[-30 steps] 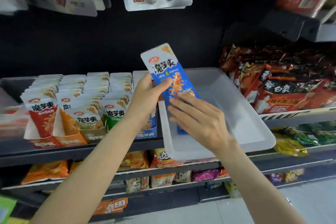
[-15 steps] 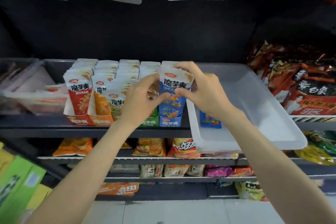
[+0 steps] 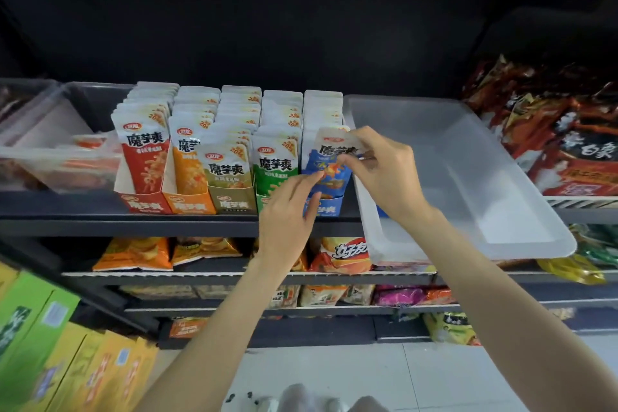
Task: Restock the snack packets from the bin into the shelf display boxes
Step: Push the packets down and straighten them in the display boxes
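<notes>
Blue-and-white foil snack packet [image 3: 329, 160] pinched at its top edge by right hand [image 3: 381, 174] fingers, sitting upright at the front of the blue cardboard display box [image 3: 326, 207]. Left hand [image 3: 287, 211] fingertips narrow, steadying its lower face. Likely light, floppy, slick; top seam seems the firmest hold.

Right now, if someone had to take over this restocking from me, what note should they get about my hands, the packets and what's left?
Right hand: pinching the top of a blue packet, seating it at the front of the blue display box.
Left hand: fingers open, steadying that packet's lower front, not gripping.
Shelf: red, orange, tan and green boxes to the left look full.
Bin: sits on the shelf right of the blue box, mostly bare; a bit of blue shows beside the right wrist, possibly one more packet.
Left: press this packet in, check the bin, then remove it.
</notes>
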